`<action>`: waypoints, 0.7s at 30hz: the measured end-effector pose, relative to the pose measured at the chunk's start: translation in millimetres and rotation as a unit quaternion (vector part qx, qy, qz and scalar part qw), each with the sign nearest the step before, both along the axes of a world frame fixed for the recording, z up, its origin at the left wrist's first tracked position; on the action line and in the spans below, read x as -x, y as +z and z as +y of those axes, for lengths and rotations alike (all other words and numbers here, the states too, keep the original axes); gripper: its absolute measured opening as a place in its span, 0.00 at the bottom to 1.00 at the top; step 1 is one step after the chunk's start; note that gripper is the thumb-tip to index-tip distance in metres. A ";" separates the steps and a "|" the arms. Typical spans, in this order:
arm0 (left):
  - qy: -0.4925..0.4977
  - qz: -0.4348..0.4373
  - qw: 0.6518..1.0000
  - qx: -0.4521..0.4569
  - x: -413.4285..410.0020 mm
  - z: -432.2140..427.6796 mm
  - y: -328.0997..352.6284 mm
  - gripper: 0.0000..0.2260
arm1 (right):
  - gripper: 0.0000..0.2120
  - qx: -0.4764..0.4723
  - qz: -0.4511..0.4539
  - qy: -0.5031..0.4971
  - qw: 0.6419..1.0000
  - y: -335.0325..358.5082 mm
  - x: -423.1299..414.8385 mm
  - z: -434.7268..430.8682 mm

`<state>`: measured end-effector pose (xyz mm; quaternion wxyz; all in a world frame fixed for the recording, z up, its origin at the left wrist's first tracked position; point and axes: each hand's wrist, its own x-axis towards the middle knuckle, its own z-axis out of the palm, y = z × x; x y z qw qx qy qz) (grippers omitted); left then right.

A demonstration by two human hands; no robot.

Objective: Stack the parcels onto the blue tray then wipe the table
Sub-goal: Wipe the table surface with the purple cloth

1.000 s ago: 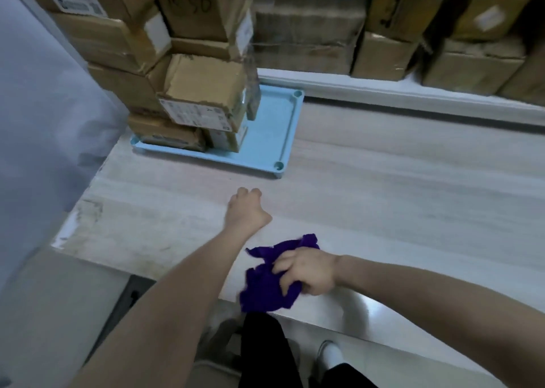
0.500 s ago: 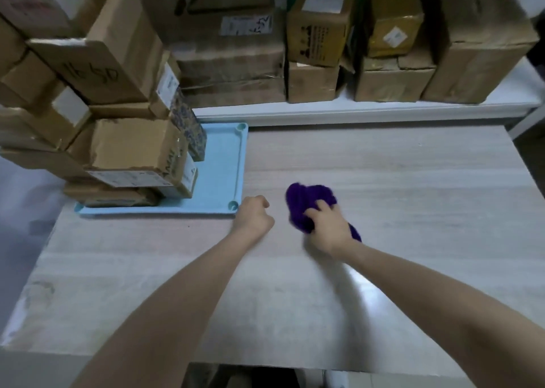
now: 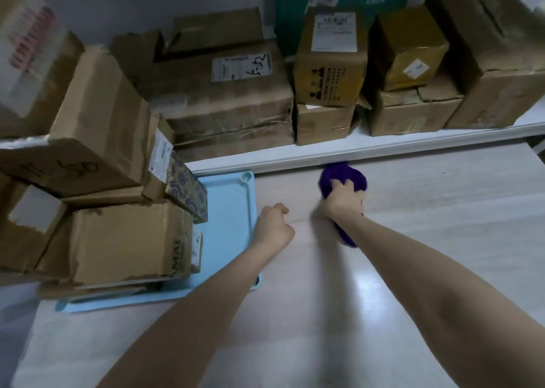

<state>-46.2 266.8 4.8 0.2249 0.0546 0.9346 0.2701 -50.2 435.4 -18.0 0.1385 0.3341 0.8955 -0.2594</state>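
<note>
On the table, right hand grips purple cloth — left hand fisted, empty.

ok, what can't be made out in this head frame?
Head view only.
blue tray: near right corner hidden by the left forearm, most of its floor by the parcels.
parcels: stack cut off by the left and top edges; count unclear.
purple cloth: partly under the right hand, motion-blurred.
left hand: fisted; touching tray rim or table, cannot tell.
shipping labels: too blurred to read.
</note>
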 end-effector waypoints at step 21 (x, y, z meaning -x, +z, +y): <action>-0.121 -0.012 0.992 0.037 -6.6 195.6 -8.9 0.25 | 0.22 -0.174 0.015 0.091 0.980 -13.5 -34.8 213.6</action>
